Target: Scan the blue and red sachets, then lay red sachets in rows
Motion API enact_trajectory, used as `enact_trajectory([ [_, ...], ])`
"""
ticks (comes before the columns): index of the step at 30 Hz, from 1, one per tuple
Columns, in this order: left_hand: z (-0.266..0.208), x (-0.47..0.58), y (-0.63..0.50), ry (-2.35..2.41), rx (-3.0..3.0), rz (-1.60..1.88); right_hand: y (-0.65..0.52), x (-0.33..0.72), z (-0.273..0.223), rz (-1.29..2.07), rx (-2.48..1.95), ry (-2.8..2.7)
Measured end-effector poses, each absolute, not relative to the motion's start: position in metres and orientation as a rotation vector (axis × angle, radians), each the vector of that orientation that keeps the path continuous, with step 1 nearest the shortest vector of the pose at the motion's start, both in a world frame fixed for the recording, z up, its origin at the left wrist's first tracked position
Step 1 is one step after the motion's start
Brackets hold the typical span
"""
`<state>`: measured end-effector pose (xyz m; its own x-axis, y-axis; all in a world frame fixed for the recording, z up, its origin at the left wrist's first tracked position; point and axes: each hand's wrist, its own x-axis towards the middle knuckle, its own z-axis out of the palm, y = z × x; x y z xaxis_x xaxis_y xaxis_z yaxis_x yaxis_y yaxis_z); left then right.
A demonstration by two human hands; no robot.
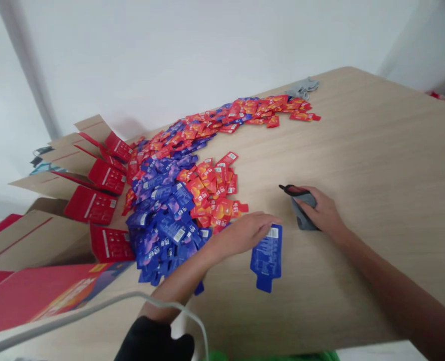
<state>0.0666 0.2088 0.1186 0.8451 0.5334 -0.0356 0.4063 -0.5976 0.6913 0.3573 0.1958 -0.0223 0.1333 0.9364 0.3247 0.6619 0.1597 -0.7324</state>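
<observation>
My left hand [248,233] pinches the barcode end of a blue sachet [268,258]. The sachet hangs over the table with its narrow spout end toward me. To the right, my right hand [326,213] is closed around a folded grey cloth [303,214]. A black item with a pointed tip [288,188] sticks out at the top of that cloth; I cannot make out its kind. Beyond my left forearm lie a heap of blue sachets [166,215] and a smaller pile of red-orange sachets [213,193].
Open red cartons [112,244] with raised brown flaps line the left side. A long row of mixed red and blue sachets [241,110] runs along the wall, ending at a crumpled grey cloth [305,87]. A pale cable [136,295] crosses the lower left.
</observation>
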Motion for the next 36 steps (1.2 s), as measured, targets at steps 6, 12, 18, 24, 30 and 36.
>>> enact_trajectory([
  [6, 0.044, 0.082, 0.161, 0.848, 2.188, 0.320, 0.198, 0.357, -0.019, 0.401, -1.537, -1.614],
  [12, 0.040, 0.053, 0.100, 0.978, 2.527, 0.376, 0.198, 0.356, -0.016, 0.365, -1.540, -1.632],
  [18, 0.008, 0.037, 0.023, 0.715, 2.802, 0.309, 0.197, 0.357, -0.015, 0.312, -1.546, -1.672],
  [24, -0.007, 0.049, 0.008, 0.785, 2.842, 0.316, 0.188, 0.360, 0.000, 0.239, -1.501, -1.762],
  [30, -0.007, 0.038, 0.007, 0.814, 2.872, 0.379, 0.157, 0.349, 0.038, 0.179, -1.466, -1.831],
  [36, -0.009, 0.034, -0.002, 0.880, 2.851, 0.388, 0.091, 0.294, 0.041, 0.343, -1.196, -2.346],
])
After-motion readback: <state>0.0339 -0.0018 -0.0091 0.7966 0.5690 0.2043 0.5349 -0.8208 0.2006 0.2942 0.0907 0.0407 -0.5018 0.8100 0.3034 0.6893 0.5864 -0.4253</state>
